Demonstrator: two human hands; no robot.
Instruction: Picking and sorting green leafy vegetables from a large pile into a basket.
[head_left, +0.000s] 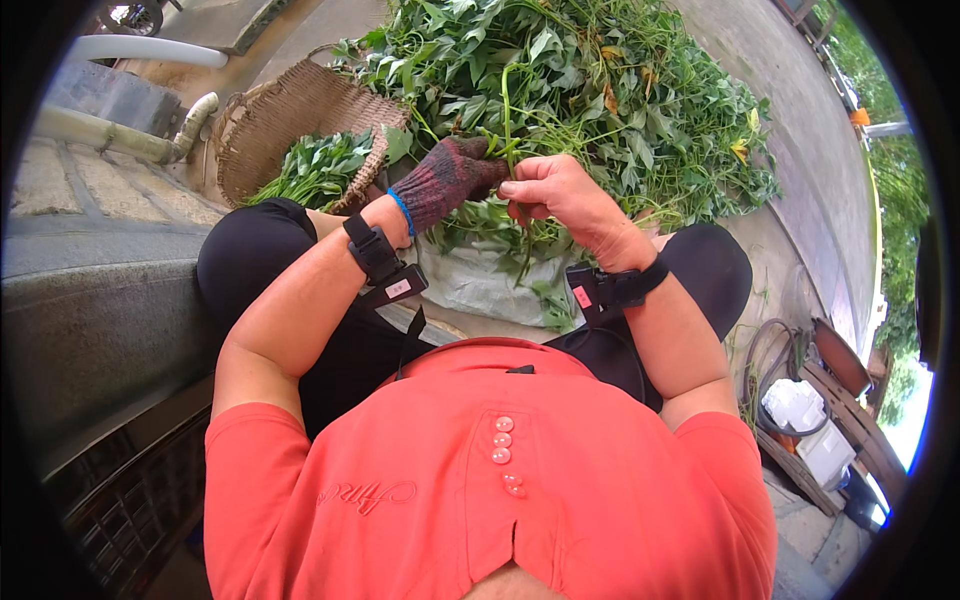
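My left hand (448, 181) wears a dark knitted glove with a blue cuff edge and holds several short green stems (496, 146). Close beside it, my bare right hand (570, 201) pinches a long green vine stem (508, 105) between thumb and fingers. The stem stands up past both hands, and its lower end hangs below them. Beyond my hands rises a large heap of leafy vines (600, 97), with lobed leaves like sweet potato. A woven basket (300, 97) lies tilted at the left, with a bunch of picked greens (334, 165) inside.
Between my knees a whitish woven sack (465, 283) lies under loose leaves. A concrete ledge (112, 315) borders my left side, with a pipe (112, 135) above it. Wooden planks (795, 472), a hose (750, 360) and white foam pieces (791, 405) are at the right.
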